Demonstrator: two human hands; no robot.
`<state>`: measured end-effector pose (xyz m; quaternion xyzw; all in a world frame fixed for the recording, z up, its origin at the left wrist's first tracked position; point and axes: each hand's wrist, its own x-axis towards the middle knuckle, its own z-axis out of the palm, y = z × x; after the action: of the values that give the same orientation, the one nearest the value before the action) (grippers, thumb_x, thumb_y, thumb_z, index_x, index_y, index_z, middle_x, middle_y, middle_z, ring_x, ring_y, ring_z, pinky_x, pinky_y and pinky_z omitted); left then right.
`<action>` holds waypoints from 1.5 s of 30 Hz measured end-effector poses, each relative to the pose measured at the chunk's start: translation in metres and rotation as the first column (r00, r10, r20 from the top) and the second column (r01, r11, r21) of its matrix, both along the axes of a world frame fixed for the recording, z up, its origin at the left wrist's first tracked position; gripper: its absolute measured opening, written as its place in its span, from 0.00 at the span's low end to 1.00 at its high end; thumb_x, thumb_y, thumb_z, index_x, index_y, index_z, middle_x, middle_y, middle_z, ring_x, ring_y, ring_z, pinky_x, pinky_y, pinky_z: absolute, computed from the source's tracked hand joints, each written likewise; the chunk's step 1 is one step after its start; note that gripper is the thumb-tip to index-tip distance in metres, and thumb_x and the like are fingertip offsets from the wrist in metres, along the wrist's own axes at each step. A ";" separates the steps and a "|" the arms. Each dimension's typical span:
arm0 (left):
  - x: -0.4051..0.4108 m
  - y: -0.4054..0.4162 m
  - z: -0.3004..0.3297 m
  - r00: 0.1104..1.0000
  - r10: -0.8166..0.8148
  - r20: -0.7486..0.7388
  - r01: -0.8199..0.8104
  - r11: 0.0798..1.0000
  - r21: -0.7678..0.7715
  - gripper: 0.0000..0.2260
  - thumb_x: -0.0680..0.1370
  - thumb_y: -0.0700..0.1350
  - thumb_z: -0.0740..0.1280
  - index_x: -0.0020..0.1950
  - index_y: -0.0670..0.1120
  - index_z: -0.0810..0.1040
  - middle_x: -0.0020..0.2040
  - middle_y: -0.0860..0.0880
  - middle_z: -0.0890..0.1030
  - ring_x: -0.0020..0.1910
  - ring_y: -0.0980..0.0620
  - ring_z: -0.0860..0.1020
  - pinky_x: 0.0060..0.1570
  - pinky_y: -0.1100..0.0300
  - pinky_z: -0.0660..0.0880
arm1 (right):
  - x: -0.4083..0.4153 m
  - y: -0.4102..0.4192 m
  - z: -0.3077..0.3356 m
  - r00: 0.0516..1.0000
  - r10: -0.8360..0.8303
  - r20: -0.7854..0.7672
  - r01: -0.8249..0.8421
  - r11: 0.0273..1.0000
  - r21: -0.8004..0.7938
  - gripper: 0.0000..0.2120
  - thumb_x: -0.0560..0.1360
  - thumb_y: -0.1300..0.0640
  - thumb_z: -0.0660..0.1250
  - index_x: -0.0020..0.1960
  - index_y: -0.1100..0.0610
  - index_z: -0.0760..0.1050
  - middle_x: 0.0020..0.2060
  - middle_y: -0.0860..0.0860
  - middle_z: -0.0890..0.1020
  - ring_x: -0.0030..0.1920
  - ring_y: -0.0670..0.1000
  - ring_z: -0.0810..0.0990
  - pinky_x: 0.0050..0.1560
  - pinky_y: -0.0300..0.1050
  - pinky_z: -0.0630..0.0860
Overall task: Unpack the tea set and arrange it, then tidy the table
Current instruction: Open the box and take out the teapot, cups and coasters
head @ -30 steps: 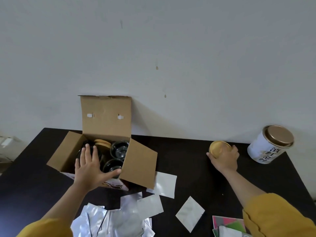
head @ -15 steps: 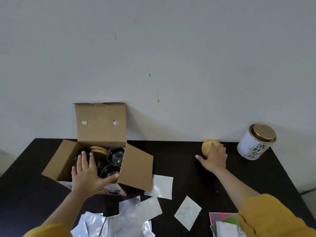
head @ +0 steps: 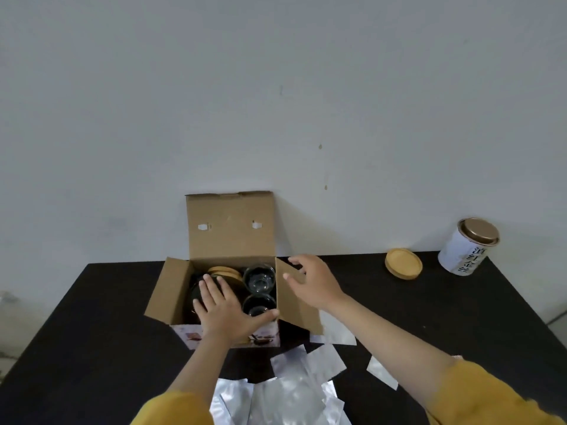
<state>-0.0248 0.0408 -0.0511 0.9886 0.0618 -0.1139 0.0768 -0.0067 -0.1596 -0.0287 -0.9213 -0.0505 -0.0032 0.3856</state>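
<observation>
Step in hand: the person is reaching into the open cardboard box (head: 228, 240), at centre frame, to take out the next piece of the tea set; this is a judgement from how the hands lie.
Left hand (head: 225, 309): it is lying flat over the box's near left part, fingers straight and spread, thumb stretched toward the lower glass; it is gripping nothing.
Right hand (head: 311, 282): it is hovering over the box's right flap (head: 296, 297), fingers loosely parted and slightly bent, holding nothing; whether it is touching the flap cannot be told.
Contents: two clear glass cups (head: 259, 279) are sitting along the right side of the box, one behind the other; stacked wooden coasters (head: 222, 272) are lying at the back left; a dark rounded piece under the left palm is mostly hidden.
Unpacked item: one wooden coaster (head: 403, 263) is resting on the black table (head: 92, 332) at right of frame, near the white tea tin (head: 468, 246) with its gold lid.
Loose wrappers: silver foil packets (head: 291, 394) are lying scattered at the lower centre, in front of the box.
Technique: the left hand should be bracing the box while the right is lifting, since the box is light and may slide.
Grip advice: take each glass by its wall with thumb and fingers, and lift straight up so it is not knocking its neighbour.
Risk: the glass is smooth and likely to slip from a loose pinch.
Placement: set pieces beside the coaster at right, well apart from the foil.
</observation>
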 end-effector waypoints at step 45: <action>0.004 -0.002 -0.008 1.000 0.001 0.023 -0.003 0.998 0.061 0.71 0.46 0.86 0.41 0.77 0.40 0.41 0.76 0.37 0.38 0.76 0.39 0.39 0.72 0.39 0.47 | 0.008 -0.277 -0.013 0.789 -0.588 -0.179 0.384 0.698 -0.605 0.26 0.63 0.41 0.72 0.51 0.59 0.72 0.46 0.55 0.76 0.46 0.54 0.76 0.37 0.44 0.73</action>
<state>-0.0206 0.0392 -0.0591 0.9917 0.0653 -0.1006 0.0474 0.0011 -0.4366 -0.0419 -0.9543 0.2718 0.0758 0.0982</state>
